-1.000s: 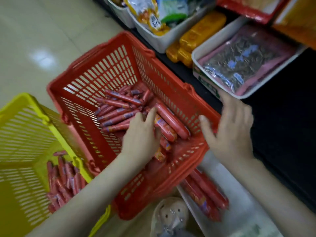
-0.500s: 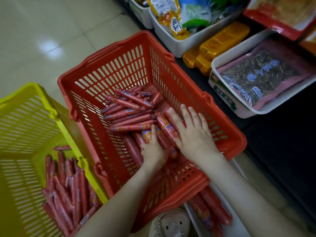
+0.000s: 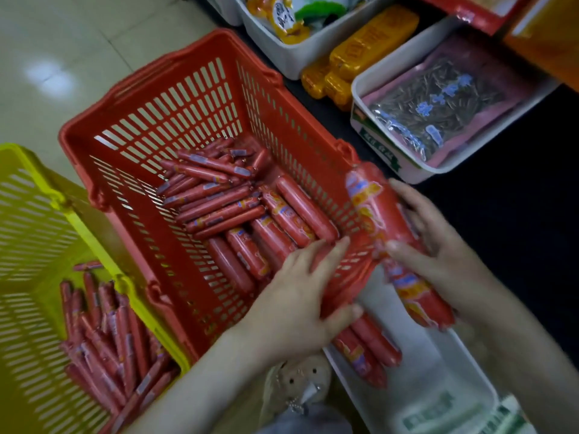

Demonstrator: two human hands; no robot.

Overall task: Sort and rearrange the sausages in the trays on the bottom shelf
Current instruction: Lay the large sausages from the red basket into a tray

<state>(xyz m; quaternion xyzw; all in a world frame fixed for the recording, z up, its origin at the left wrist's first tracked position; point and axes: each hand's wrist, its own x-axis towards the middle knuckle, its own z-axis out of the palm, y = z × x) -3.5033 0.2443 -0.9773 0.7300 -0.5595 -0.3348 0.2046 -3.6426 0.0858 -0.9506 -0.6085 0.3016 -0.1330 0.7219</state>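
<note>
Since half a second ago, the right grip is coming up out of the red basket and is now carrying a bundle of thick sausages over its right rim, fingers and thumb curling round them. The red basket is sitting in the middle on the tiled floor, holding thin sausages piled toward its far side and more thick ones lying toward its near right side. A yellow basket is standing just left of it, touching it, with a heap of thin sausages in its bottom. At the near right a white tray is lying on the dark bottom shelf, with a few thick sausages resting at its left end. Farther right, another white tray is holding seed packets, with yellow packs beside it. The left grip is lying over the near right corner of the red basket, fingers pointing inward and thumb outside; whether it is holding anything underneath I cannot tell.
</note>
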